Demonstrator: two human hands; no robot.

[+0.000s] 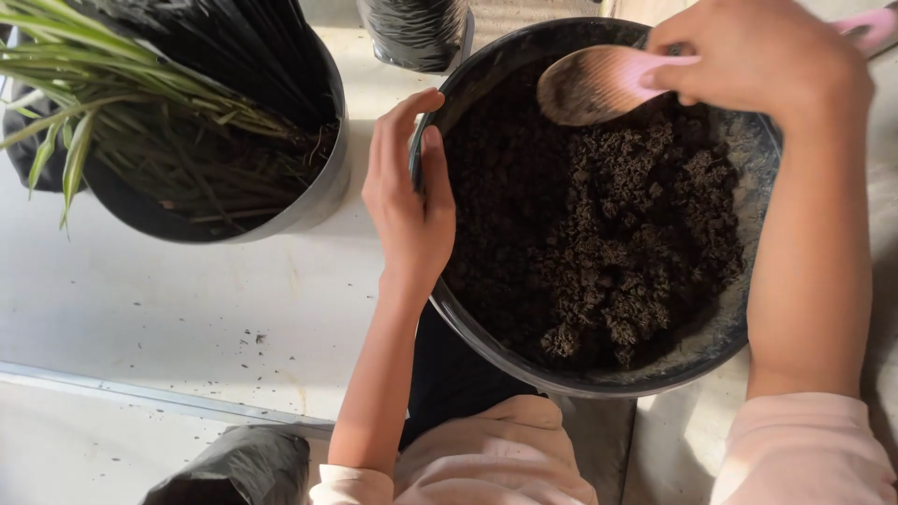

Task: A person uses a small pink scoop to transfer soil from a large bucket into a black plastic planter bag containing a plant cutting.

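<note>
A large black round basin (pixel 486 346) holds dark clumpy soil (pixel 599 234). My left hand (pixel 407 192) grips the basin's left rim, thumb inside and fingers outside. My right hand (pixel 758 56) is closed on the handle of a pink scoop (pixel 594 84), whose dusty blade hangs over the soil at the basin's far side.
A second black pot (pixel 318 196) at the left holds a plant with long green leaves (pixel 94 84). A black plastic bag (pixel 416 33) stands at the far edge, another (pixel 238 468) at the near left. Soil crumbs dot the pale floor (pixel 187 309).
</note>
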